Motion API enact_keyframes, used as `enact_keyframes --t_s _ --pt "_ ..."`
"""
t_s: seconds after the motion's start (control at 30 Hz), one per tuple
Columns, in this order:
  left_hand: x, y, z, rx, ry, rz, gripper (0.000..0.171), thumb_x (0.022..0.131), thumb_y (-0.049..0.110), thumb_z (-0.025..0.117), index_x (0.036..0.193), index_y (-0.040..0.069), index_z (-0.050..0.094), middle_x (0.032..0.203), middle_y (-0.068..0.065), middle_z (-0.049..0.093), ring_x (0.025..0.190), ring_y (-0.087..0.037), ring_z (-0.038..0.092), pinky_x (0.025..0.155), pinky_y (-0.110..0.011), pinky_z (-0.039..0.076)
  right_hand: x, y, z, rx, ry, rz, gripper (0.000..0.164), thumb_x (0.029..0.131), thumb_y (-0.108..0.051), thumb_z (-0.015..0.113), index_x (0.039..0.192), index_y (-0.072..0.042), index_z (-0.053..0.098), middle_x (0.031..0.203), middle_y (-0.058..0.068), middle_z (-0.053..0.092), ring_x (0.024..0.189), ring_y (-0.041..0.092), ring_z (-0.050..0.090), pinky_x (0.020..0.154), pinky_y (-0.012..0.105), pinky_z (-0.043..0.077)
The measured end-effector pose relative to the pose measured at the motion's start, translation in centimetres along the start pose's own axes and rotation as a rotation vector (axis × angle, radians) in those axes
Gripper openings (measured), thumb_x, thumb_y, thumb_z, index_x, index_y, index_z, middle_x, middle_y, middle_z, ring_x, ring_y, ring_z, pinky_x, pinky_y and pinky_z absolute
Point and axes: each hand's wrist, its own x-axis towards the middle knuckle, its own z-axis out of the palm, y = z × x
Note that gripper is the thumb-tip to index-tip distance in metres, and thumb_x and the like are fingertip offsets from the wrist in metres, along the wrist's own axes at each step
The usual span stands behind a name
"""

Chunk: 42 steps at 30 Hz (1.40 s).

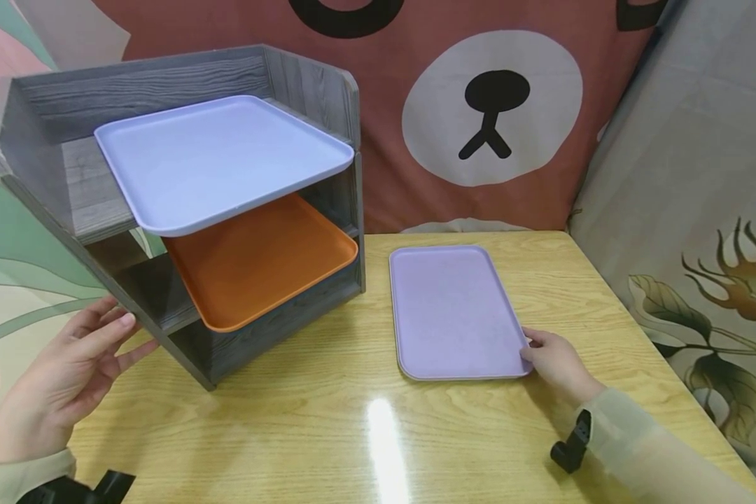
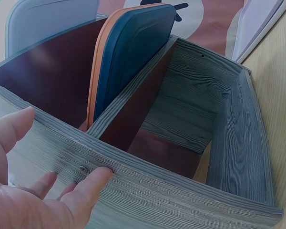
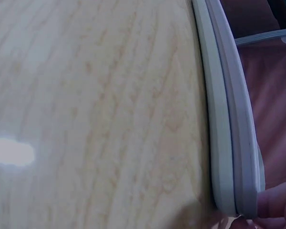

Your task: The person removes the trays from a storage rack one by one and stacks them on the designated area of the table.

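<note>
- Shelf (image 1: pixel 305 87), grey: stands on table (image 1: pixel 277 434).
- Blue tray (image 1: pixel 227 161): on shelf's top, front jutting out.
- Orange tray (image 1: pixel 264 262), dark tray (image 2: pixel 133 50) against its underside: shelf's level below, jutting out.
- Purple tray (image 1: pixel 453 315), pale tray (image 3: pixel 220 133) beneath: on table, right of shelf, apart.
- Left hand (image 1: pixel 75 371): at shelf's left side, fingers spread, touching it, grasping nothing.
- Right hand (image 1: pixel 557 360): right of shelf, fingers closed on purple tray's near right corner.

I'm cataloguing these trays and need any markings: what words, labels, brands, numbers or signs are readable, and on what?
None. No lettering, number or label shows on the purple tray, blue tray, orange tray or gray shelf; the reddish cloth bears only a printed animal face.
</note>
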Motion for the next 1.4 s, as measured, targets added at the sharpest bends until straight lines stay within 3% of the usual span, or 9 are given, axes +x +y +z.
enact_keyframes --t_s 0.1,0.17,0.3,0.47,0.7,0.83,1.07,1.4 --pt "0.0 -0.1 0.0 0.008 0.004 0.001 0.047 0.1 -0.011 0.029 0.142 0.007 0.04 0.133 -0.007 0.055 0.117 -0.019 0.058 0.088 -0.04 0.055 0.0 -0.1 -0.6 -0.021 0.019 -0.016 0.054 0.091 -0.01 0.055 0.137 0.015 0.04 0.101 0.023 0.059 0.09 0.03 0.054 0.069 0.03 0.045" --pt "-0.1 -0.1 -0.1 0.013 0.005 0.003 0.047 0.1 -0.011 0.029 0.143 0.007 0.039 0.133 -0.007 0.054 0.117 -0.018 0.058 0.088 -0.039 0.055 0.0 -0.3 -1.2 -0.022 0.033 -0.012 0.054 0.094 -0.017 0.054 0.138 0.013 0.04 0.105 0.023 0.059 0.092 0.029 0.054 0.07 0.03 0.045" --pt "-0.1 -0.2 -0.1 0.018 0.001 0.006 0.047 0.1 -0.011 0.029 0.143 0.007 0.038 0.134 -0.007 0.053 0.118 -0.018 0.058 0.088 -0.039 0.055 0.0 -1.1 -2.4 0.038 0.05 -0.002 0.057 0.101 -0.03 0.045 0.142 0.009 0.036 0.126 0.03 0.05 0.106 0.039 0.054 0.084 0.043 0.049" --pt "-0.1 -0.2 -0.1 0.02 -0.001 0.007 0.047 0.1 -0.011 0.029 0.143 0.006 0.038 0.135 -0.007 0.053 0.119 -0.018 0.057 0.088 -0.039 0.055 0.0 -2.5 -3.6 0.142 0.036 0.005 0.062 0.104 -0.037 0.038 0.148 0.005 0.027 0.141 0.033 0.037 0.119 0.046 0.046 0.095 0.053 0.044" --pt "0.0 -0.1 0.0 0.014 0.004 0.002 0.046 0.1 -0.01 0.029 0.142 0.007 0.039 0.133 -0.007 0.054 0.118 -0.018 0.058 0.088 -0.039 0.055 0.3 -5.2 -4.5 0.173 0.044 -0.064 0.061 0.103 -0.038 0.039 0.148 0.001 0.03 0.139 0.029 0.042 0.111 0.039 0.047 0.083 0.044 0.047" --pt "0.0 0.0 0.0 0.01 -0.001 0.006 0.046 0.1 -0.011 0.029 0.142 0.007 0.039 0.134 -0.007 0.054 0.118 -0.018 0.058 0.088 -0.039 0.055 0.7 -7.4 -4.9 0.17 0.046 -0.131 0.058 0.103 -0.039 0.042 0.147 -0.002 0.035 0.136 0.024 0.047 0.103 0.032 0.049 0.076 0.036 0.047" --pt "0.0 0.1 0.2 -0.006 -0.006 0.008 0.049 0.1 -0.012 0.028 0.143 0.007 0.038 0.132 -0.009 0.054 0.118 -0.02 0.058 0.087 -0.041 0.055 1.2 -12.3 -5.3 0.173 0.022 -0.198 0.057 0.101 -0.041 0.047 0.144 -0.005 0.041 0.136 0.016 0.048 0.104 0.032 0.05 0.079 0.035 0.046" --pt "-0.1 0.1 -0.1 0.005 0.012 -0.001 0.048 0.1 -0.011 0.03 0.143 0.008 0.036 0.132 -0.008 0.052 0.117 -0.019 0.059 0.086 -0.041 0.056 1.0 -21.4 -6.0 0.195 -0.036 -0.32 0.038 0.099 -0.031 0.054 0.129 -0.007 0.056 0.118 0.009 0.057 0.089 0.023 0.057 0.069 0.031 0.052"
